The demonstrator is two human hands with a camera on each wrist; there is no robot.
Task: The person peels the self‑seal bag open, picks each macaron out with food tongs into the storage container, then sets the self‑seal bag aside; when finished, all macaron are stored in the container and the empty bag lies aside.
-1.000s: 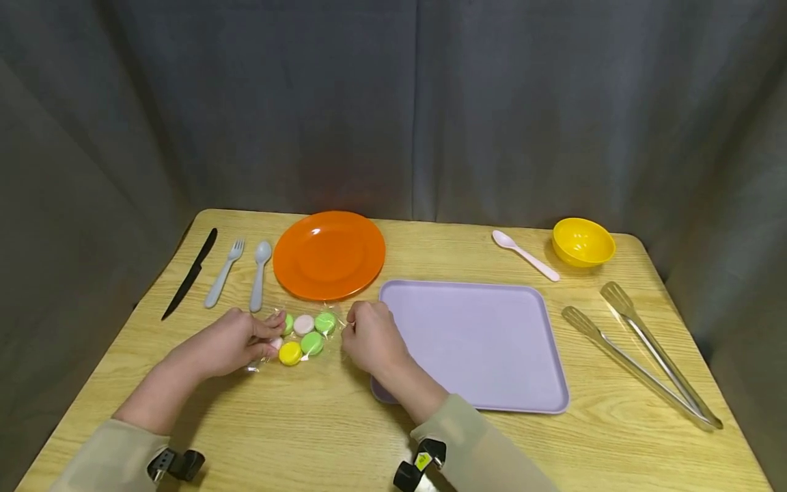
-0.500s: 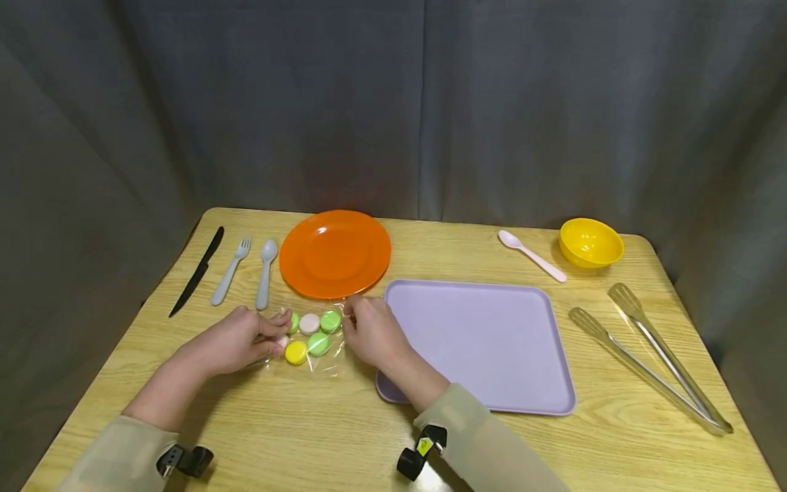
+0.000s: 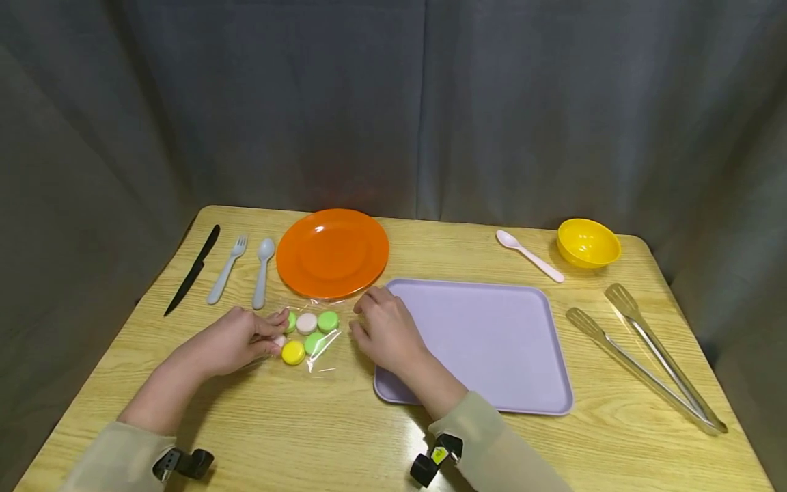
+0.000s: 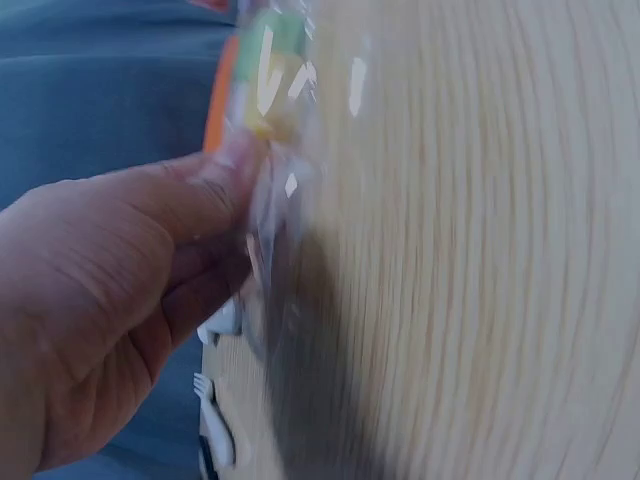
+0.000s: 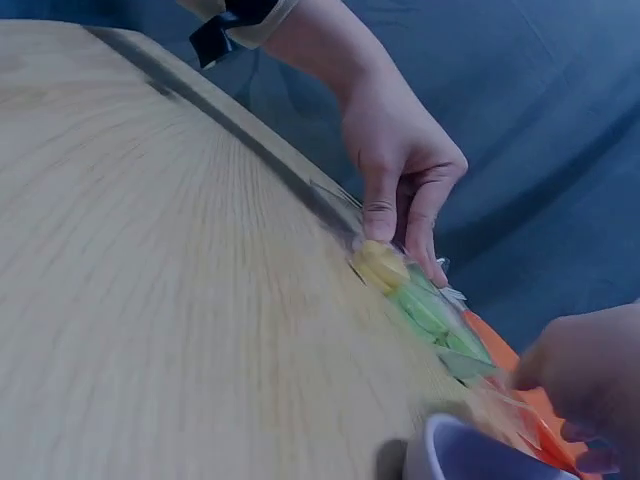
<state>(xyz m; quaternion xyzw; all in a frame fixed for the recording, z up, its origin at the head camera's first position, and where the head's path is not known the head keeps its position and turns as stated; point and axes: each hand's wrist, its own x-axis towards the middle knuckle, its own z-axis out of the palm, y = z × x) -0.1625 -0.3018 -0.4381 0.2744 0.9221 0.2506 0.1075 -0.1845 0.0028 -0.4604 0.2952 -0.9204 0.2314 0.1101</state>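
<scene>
Clear packet (image 3: pixel 324 347) of round pieces lies between the two hands; the left hand (image 3: pixel 240 342) pinches its left end between thumb and fingers; the right hand (image 3: pixel 390 331) is at its right end, fingers loosely bent, thumb and forefinger parted, with nothing seen in its grasp; whether those fingertips touch the film, I cannot tell. Inside the packet, a yellow piece (image 3: pixel 293 352) sits just beside the left fingertips; a pale pink piece (image 3: pixel 307 323) and a green piece (image 3: pixel 328 321) lie farther toward the right hand.

Just beyond the left hand is a grey spoon (image 3: pixel 261 273); the grey fork (image 3: pixel 227 270) lies beyond and to its left, the black knife (image 3: pixel 192 270) farther left again; the orange plate (image 3: pixel 333 253) rests beyond the packet, ahead of both hands. To the right of the right hand is a lavender tray (image 3: pixel 473 342), its near left corner under that wrist; well past it to the right lie metal tongs (image 3: pixel 652 369); beyond and to the right are a pink spoon (image 3: pixel 530 256) and a yellow bowl (image 3: pixel 588 243).
</scene>
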